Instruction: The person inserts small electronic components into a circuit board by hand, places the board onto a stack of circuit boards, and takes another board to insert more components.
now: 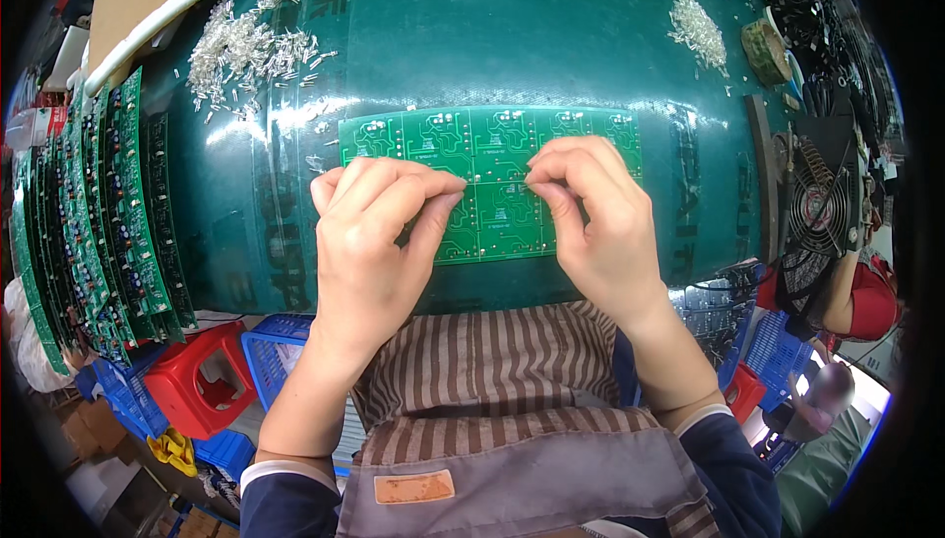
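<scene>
A green circuit board panel (507,218) lies flat on the green work surface in front of me. My left hand (379,228) is over its left part, thumb and forefinger pinched close to the board's middle. Over the right part is my right hand (602,213), its thumb and forefinger also pinched together near the board. Whatever sits between the fingertips of either hand is too small to name. Both hands cover portions of the panel. Small components show along its far edge.
A pile of small clear parts (246,51) lies at the far left, another pile (698,31) at the far right. Populated circuit boards (98,213) stand in a row at left. A fan (817,208) is at right. Below are a red stool (202,380) and blue crates (281,341).
</scene>
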Tool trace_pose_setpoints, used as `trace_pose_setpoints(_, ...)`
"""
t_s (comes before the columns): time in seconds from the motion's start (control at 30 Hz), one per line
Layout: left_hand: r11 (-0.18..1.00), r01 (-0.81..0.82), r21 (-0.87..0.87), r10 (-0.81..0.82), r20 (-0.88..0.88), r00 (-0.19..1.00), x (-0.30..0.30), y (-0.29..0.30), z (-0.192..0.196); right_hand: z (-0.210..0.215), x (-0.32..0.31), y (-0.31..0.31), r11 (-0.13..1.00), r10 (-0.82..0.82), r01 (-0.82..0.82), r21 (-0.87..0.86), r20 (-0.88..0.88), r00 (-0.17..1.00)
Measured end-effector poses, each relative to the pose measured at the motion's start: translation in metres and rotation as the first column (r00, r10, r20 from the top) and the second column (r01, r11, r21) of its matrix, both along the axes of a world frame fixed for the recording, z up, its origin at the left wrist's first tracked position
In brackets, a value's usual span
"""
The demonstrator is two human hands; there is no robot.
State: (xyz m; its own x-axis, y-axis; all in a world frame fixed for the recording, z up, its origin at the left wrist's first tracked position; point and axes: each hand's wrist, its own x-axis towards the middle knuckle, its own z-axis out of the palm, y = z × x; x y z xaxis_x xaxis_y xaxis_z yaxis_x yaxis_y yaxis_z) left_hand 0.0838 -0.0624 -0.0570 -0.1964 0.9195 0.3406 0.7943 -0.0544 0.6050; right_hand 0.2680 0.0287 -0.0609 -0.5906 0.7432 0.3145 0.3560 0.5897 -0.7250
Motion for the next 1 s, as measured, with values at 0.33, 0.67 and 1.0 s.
trace_pose_setpoints(0.33, 1.0, -0.003, 0.008, 0.002, 0.013, 1.0, 0.0, -0.001, -0.001, 0.003, 0.001, 0.001, 0.995, 0.055, -0.061, 0.074, 0.076, 0.996)
trace_pose_setpoints(0.67, 1.0, -0.001, 0.03, 0.0, 0.016, 1.0, 0.0, 0.0, -0.003, 0.024, 0.0, 0.007, 0.909, 0.156, -0.278, 0.311, 0.366, 0.917)
trace_pose_setpoints(1.0, 1.0, 0.004, 0.011, -0.004, -0.006, 1.0, -0.001, 0.002, -0.001, 0.027, -0.003, 0.008, 0.931, 0.163, -0.27, 0.245, 0.382, 0.909)
